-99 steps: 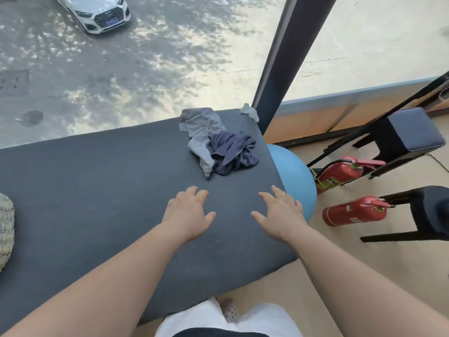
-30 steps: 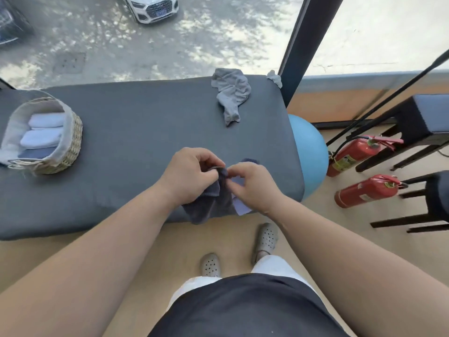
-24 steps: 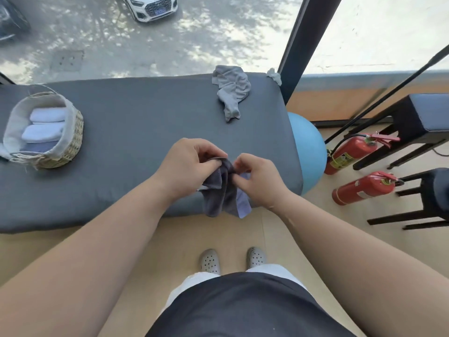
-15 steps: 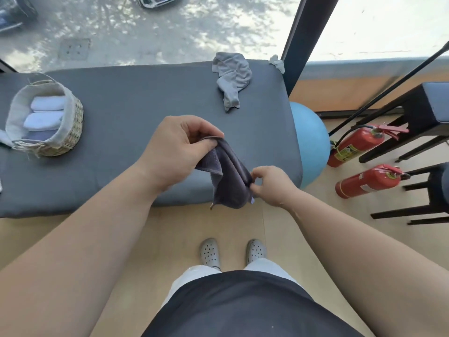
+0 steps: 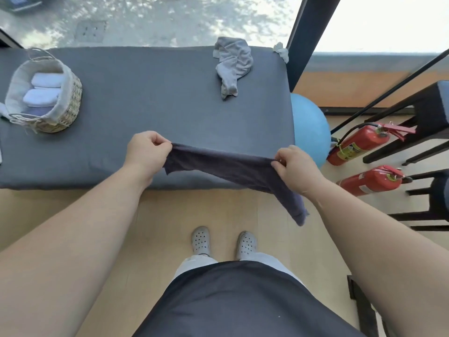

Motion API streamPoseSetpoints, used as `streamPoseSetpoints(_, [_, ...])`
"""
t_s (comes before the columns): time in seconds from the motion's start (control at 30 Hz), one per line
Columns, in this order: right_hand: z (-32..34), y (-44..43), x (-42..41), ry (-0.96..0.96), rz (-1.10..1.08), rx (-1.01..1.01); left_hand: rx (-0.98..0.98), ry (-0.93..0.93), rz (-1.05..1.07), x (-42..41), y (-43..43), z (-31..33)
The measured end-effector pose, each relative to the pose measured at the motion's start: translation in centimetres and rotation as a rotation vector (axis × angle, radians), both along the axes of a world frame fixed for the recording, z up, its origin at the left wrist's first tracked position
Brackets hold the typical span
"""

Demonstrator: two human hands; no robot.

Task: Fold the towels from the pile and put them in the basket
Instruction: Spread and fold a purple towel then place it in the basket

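— While the dark towel (image 5: pixel 228 164) hangs stretched above the worktop's (image 5: pixel 150 98) near edge, what grips it?
— Both hands, well apart. Left hand (image 5: pixel 145 152) pinches its nine o'clock corner; right hand (image 5: pixel 295 170) pinches the top edge at three o'clock, and a loose tail droops past that wrist toward five o'clock.
— What else?
— A grey towel (image 5: pixel 232 64) lies crumpled at the worktop's one o'clock. The basket (image 5: pixel 71 103) stands at ten o'clock, folded white towels (image 5: pixel 46 80) inside.

Dark towel (image 5: pixel 218 164) hangs stretched; grey towel (image 5: pixel 232 64) lies crumpled; basket (image 5: pixel 70 103) part-filled.
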State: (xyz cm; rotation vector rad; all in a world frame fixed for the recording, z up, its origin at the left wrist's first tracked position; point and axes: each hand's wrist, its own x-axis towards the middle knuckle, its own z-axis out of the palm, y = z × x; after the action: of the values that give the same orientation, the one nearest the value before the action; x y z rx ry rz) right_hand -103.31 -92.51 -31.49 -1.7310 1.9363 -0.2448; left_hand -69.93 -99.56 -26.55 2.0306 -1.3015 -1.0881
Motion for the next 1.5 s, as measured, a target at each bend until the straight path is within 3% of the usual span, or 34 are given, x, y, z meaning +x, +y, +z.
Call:
streamPoseSetpoints(0.1, [-2.2, 2.0, -1.5, 0.224, 0.129, 0.278, 0.008, -0.012, -0.010, -1.2, 1.2, -0.5])
streamPoseSetpoints(0.2, [-3.2, 3.0, -1.9, 0.288, 0.175, 0.394, -0.010, -0.146, -0.061, -1.9, 1.8, -1.4])
streamPoseSetpoints(0.3, [-3.8, 3.1, -2.2, 0.310, 0.232, 0.472, 0.003, -0.261, -0.079, -1.7, 2.1, -2.5])
streamPoseSetpoints(0.4, [-4.0, 2.3, -3.1, 0.208, 0.241, 0.518, 0.054, -0.393, -0.094, -0.4, 1.8, -3.2])
streamPoseSetpoints(0.67, [-5.6, -5.0, -1.6, 0.185, -0.065, 0.121, 0.105, -0.498, -0.103, 3.5, -3.8, -8.8])
streamPoseSetpoints(0.97, [-13.3, -14.6, 1.2, 0.198, -0.259, 0.267, 0.263, -0.464, -0.084, 3.8, -15.4, -18.6])
streamPoseSetpoints(1.13, [-17.7, -20.1, 1.6, 0.214, -0.269, 0.262, 0.256, -0.485, -0.191, 3.9, -21.5, -23.7])
streamPoseSetpoints(1.4, [-21.9, -27.4, 1.0, 0.282, -0.182, 0.185, 0.084, -0.717, -0.228, 3.4, -29.1, -27.0])
streamPoseSetpoints(1.5, [-21.4, -29.9, 1.8, 0.221, -0.125, 0.090, -0.015, -0.822, -0.234, 2.9, -30.6, -26.5])
